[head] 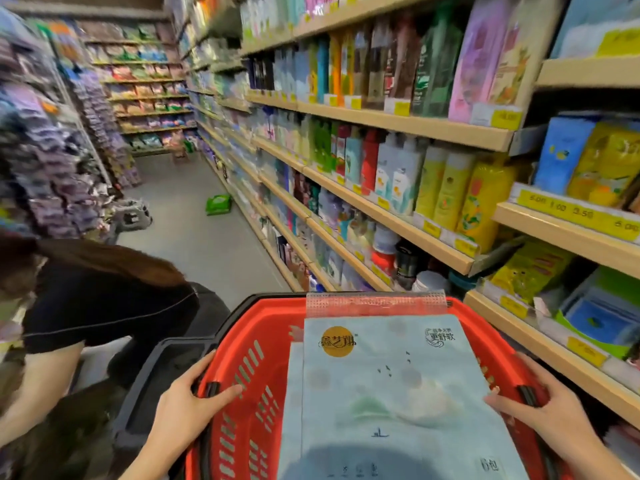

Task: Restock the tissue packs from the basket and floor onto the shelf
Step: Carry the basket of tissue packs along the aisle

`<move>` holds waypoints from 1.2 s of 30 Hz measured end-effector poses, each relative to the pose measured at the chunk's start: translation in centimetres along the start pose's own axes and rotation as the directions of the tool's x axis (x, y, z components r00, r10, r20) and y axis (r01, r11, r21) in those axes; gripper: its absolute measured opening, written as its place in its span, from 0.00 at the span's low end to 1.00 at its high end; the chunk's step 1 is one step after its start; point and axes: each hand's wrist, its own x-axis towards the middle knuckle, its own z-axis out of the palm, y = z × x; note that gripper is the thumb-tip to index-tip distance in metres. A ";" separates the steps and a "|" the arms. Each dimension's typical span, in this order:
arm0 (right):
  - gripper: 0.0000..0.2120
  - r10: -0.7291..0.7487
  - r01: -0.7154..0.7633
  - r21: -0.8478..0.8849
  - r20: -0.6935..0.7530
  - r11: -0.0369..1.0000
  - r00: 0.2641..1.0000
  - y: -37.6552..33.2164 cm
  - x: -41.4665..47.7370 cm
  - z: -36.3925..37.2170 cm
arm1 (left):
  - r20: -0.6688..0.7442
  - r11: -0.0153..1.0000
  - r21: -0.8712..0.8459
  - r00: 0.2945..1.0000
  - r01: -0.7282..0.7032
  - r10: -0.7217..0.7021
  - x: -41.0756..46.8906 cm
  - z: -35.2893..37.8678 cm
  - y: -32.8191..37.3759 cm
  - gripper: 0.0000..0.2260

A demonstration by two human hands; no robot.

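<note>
We hold the red perforated plastic basket (249,358) at the bottom centre of the frame by its two side rims. The left hand (194,393) clamps the left rim between thumb and curled fingers. The right hand (530,410) grips the right rim the same way, its fingertips touching the pack inside.

The large pale blue tissue pack with a gold round logo (391,393) lies flat in the basket and reaches over the far rim. The wooden shelf with yellow price tags (554,358) it belongs on runs just beside the basket's right edge.

The main risk, as we judge it, is tilt. The pack sits proud of the rim, so tipping the basket forward could let it slide out. A crouching person in a black top (104,306) is close at lower left, and a swing that way could knock them. The green tissue pack (218,205) lies on the grey floor at mid-left, well apart from us, and could trip someone.

We count one basket, two hands and one green pack. There is one blue pack for certain, and possibly a second, since an edge shows to its left.
</note>
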 end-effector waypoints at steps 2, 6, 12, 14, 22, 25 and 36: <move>0.64 -0.023 0.024 0.033 -0.008 0.999 1.000 -1.1 1.8 0.8 | -0.017 1.000 -0.008 1.000 0.002 -0.002 1.2 -0.5 0.4 0.37; 0.51 -0.070 0.069 0.041 0.041 0.997 0.997 -3.5 5.1 2.1 | -0.034 1.000 -0.008 0.999 -0.007 0.006 3.6 -1.2 1.4 0.39; 0.40 -0.106 0.101 0.102 0.047 0.990 0.993 -5.7 10.3 4.1 | -0.101 0.999 0.032 0.994 -0.028 0.031 6.7 -1.8 4.2 0.38; 0.39 -0.109 0.097 0.147 0.071 0.984 0.992 -6.9 12.1 4.8 | -0.136 0.998 0.054 0.990 -0.022 0.030 7.7 -2.0 5.1 0.37; 0.50 -0.252 0.192 0.254 0.229 0.948 0.940 -10.9 20.5 7.5 | -0.265 0.997 0.076 0.964 0.011 0.009 11.8 -1.9 7.7 0.35; 0.35 -0.240 0.170 0.283 0.234 0.944 0.942 -12.2 23.9 8.8 | -0.311 0.997 0.072 0.951 0.030 -0.006 13.0 -1.7 8.2 0.35; 0.42 -0.227 0.159 0.224 0.325 0.962 0.918 -15.2 34.5 17.1 | -0.359 0.995 0.055 0.932 0.078 -0.053 22.6 -2.7 7.8 0.34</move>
